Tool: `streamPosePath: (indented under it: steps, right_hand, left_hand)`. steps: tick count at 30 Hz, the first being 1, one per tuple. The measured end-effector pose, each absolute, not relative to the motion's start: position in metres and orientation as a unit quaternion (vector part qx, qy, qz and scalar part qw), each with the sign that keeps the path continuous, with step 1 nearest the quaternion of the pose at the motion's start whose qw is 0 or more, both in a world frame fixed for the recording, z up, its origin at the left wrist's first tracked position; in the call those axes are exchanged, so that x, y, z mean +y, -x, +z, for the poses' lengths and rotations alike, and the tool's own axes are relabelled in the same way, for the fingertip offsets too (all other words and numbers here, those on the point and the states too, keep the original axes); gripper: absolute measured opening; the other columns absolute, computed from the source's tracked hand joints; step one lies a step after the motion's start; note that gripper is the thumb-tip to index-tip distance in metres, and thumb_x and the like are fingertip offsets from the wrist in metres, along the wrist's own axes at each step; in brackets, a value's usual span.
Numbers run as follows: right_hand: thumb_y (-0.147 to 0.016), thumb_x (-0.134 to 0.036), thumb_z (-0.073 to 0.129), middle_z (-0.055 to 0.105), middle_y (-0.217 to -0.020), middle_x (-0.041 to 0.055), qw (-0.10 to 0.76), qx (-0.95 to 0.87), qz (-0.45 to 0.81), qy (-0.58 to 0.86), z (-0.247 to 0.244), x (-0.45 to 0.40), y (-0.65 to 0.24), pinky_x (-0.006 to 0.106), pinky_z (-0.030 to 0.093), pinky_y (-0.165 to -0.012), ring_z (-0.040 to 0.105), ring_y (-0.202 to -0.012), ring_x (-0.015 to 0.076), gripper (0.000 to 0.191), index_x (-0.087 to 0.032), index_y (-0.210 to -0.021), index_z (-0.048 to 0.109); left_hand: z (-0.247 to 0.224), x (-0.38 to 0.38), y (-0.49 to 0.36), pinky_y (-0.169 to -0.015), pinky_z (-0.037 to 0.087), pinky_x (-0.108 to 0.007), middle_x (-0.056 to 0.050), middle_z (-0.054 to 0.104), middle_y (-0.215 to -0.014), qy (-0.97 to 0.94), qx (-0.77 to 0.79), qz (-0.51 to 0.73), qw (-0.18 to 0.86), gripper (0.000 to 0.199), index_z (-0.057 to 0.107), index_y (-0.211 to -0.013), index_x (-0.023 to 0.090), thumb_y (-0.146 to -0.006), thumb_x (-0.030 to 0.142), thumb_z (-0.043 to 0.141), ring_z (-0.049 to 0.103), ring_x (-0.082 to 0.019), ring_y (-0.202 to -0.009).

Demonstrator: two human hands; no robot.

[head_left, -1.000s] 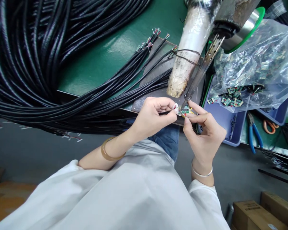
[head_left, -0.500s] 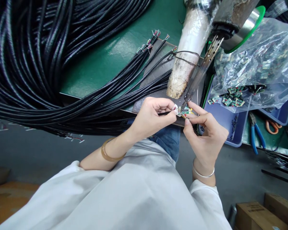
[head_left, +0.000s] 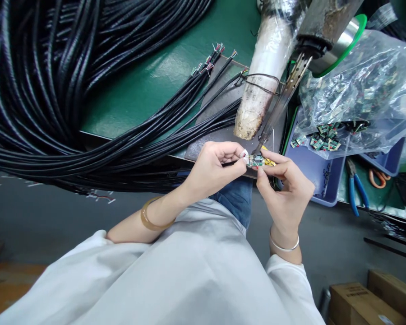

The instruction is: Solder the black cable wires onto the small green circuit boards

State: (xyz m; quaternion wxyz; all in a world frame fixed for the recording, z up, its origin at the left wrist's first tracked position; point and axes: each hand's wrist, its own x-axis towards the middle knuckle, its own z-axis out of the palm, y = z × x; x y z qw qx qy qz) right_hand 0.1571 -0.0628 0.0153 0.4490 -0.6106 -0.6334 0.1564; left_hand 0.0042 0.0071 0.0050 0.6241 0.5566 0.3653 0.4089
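Green tabletop [head_left: 149,85] above grey floor [head_left: 54,214]

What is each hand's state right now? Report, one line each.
Left hand: closed, pinching a thin, round black cable.
Right hand: fingertips at a small, green rectangular circuit board; whether they grip it cannot be told.

Small green circuit board [head_left: 257,161], gold-coloured end contacts [head_left: 251,160], black cable [head_left: 230,163] at its left

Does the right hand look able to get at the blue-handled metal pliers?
Probably yes: the pliers have nothing over their handles. The right hand would have to leave the small green circuit board and pass the purple plastic tray.
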Motion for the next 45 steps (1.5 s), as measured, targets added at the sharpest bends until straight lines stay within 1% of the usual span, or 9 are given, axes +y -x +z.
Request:
streamPosePath:
  steps: [7, 10, 17, 26, 32, 34, 38, 42, 45]
  right_hand:
    - [-0.085, -0.013, 0.069, 0.077, -0.111, 0.004, 0.445, -0.643, 0.132, 0.609, 0.017, -0.06, -0.158, 0.036, 0.065, -0.084, 0.075, -0.104, 0.0214, 0.012, -0.023, -0.085, 0.065]
    - [-0.085, -0.011, 0.069, 0.078, -0.105, 0.0036, 0.446, -0.649, 0.121, 0.604, 0.019, -0.059, -0.157, 0.036, 0.064, -0.085, 0.075, -0.105, 0.0217, 0.013, -0.023, -0.084, 0.065]
    - [-0.082, -0.006, 0.071, 0.078, -0.105, 0.003, 0.442, -0.675, 0.085, 0.585, 0.024, -0.059, -0.156, 0.035, 0.064, -0.085, 0.075, -0.104, 0.0212, 0.018, -0.023, -0.086, 0.065]
    - [-0.08, -0.003, 0.07, 0.078, -0.107, 0.0033, 0.435, -0.678, 0.088, 0.586, 0.018, -0.063, -0.157, 0.031, 0.065, -0.085, 0.076, -0.102, 0.0196, 0.021, -0.021, -0.086, 0.062]
    - [-0.08, -0.002, 0.072, 0.078, -0.093, 0.0016, 0.435, -0.689, 0.064, 0.576, 0.023, -0.058, -0.156, 0.029, 0.062, -0.088, 0.074, -0.107, 0.0191, 0.021, -0.021, -0.086, 0.064]
    - [-0.079, -0.002, 0.072, 0.078, -0.098, 0.0028, 0.434, -0.691, 0.058, 0.575, 0.024, -0.058, -0.155, 0.029, 0.062, -0.087, 0.075, -0.106, 0.0191, 0.021, -0.021, -0.085, 0.065]
    - [-0.079, -0.004, 0.072, 0.078, -0.11, 0.0059, 0.427, -0.692, 0.052, 0.58, 0.02, -0.062, -0.155, 0.029, 0.063, -0.085, 0.076, -0.103, 0.0188, 0.02, -0.021, -0.084, 0.063]
    - [-0.081, -0.005, 0.071, 0.078, -0.11, 0.0046, 0.423, -0.684, 0.044, 0.593, 0.016, -0.067, -0.155, 0.028, 0.064, -0.086, 0.076, -0.1, 0.0178, 0.018, -0.021, -0.086, 0.063]
    - [-0.082, -0.007, 0.071, 0.078, -0.109, 0.0029, 0.439, -0.657, 0.093, 0.606, 0.015, -0.068, -0.156, 0.03, 0.064, -0.086, 0.076, -0.099, 0.0181, 0.017, -0.022, -0.086, 0.064]
  left_hand:
    - [0.005, 0.007, -0.008, -0.052, 0.043, -0.017, 0.002, 0.057, -0.06, -0.569, 0.389, 0.41, 0.598, 0.011, 0.061, -0.066, 0.013, -0.076, 0.017, 0.064, 0.049, -0.006, -0.054]
    - [0.004, 0.006, -0.008, -0.052, 0.042, -0.017, 0.002, 0.056, -0.06, -0.579, 0.395, 0.412, 0.582, 0.012, 0.06, -0.067, 0.014, -0.078, 0.018, 0.062, 0.048, -0.007, -0.054]
    - [0.006, 0.004, -0.005, -0.049, 0.038, -0.015, 0.002, 0.055, -0.062, -0.598, 0.388, 0.411, 0.568, 0.012, 0.06, -0.07, 0.013, -0.081, 0.019, 0.062, 0.047, -0.006, -0.055]
    - [0.002, 0.003, -0.006, -0.051, 0.039, -0.016, 0.002, 0.052, -0.061, -0.586, 0.39, 0.391, 0.593, 0.013, 0.058, -0.071, 0.014, -0.082, 0.02, 0.06, 0.045, -0.006, -0.054]
    - [0.005, 0.003, -0.007, -0.048, 0.035, -0.015, 0.003, 0.051, -0.061, -0.589, 0.388, 0.408, 0.58, 0.011, 0.059, -0.072, 0.013, -0.082, 0.018, 0.06, 0.042, -0.005, -0.053]
    - [0.005, 0.003, -0.006, -0.047, 0.034, -0.015, 0.003, 0.051, -0.062, -0.596, 0.38, 0.412, 0.575, 0.011, 0.059, -0.073, 0.013, -0.083, 0.017, 0.06, 0.041, -0.005, -0.053]
    - [0.004, 0.001, -0.005, -0.051, 0.036, -0.016, 0.003, 0.051, -0.063, -0.595, 0.377, 0.394, 0.591, 0.012, 0.059, -0.072, 0.013, -0.084, 0.016, 0.059, 0.043, -0.005, -0.055]
    - [0.006, 0.002, -0.002, -0.052, 0.037, -0.017, 0.004, 0.052, -0.06, -0.574, 0.376, 0.374, 0.623, 0.012, 0.059, -0.071, 0.013, -0.082, 0.016, 0.06, 0.044, -0.005, -0.054]
    - [0.01, 0.004, 0.001, -0.05, 0.037, -0.017, 0.003, 0.054, -0.055, -0.551, 0.358, 0.338, 0.674, 0.016, 0.06, -0.068, 0.012, -0.083, 0.018, 0.059, 0.044, -0.005, -0.05]
